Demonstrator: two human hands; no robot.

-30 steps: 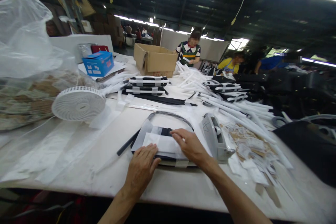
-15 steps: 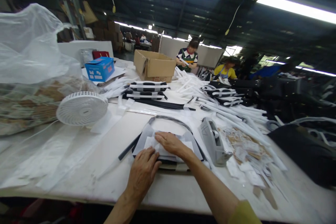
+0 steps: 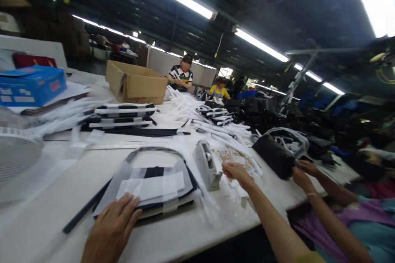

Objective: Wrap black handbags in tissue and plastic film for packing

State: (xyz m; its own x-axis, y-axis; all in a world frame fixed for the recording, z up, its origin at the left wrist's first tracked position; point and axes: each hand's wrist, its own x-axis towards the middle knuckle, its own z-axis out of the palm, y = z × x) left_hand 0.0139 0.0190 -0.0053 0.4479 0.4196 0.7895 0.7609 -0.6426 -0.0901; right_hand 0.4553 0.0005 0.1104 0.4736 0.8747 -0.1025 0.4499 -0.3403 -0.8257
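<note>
My left hand (image 3: 111, 226) lies flat, fingers apart, on the near left corner of a flat black bundle (image 3: 156, 187) wrapped in white translucent sheet, with a grey strap looping behind it. My right hand (image 3: 235, 170) is stretched out to the right, past the grey tape dispenser (image 3: 207, 164), over a heap of small paper tags (image 3: 233, 156). Its fingers are bent down towards the heap; whether they hold a tag is hidden.
A co-worker's two hands (image 3: 304, 174) at the right hold a black bag (image 3: 276, 154). Further back lie white wrapped rods (image 3: 216, 131), stacked black-and-white bundles (image 3: 121, 115), a cardboard box (image 3: 135, 84), a blue box (image 3: 31, 84). A white fan (image 3: 17, 152) sits at the left. Two people work at the far end.
My right hand left the wrapped bundle and reached right to the tag heap. My view swung right, bringing the co-worker's arms in. My left hand stays on the bundle.
</note>
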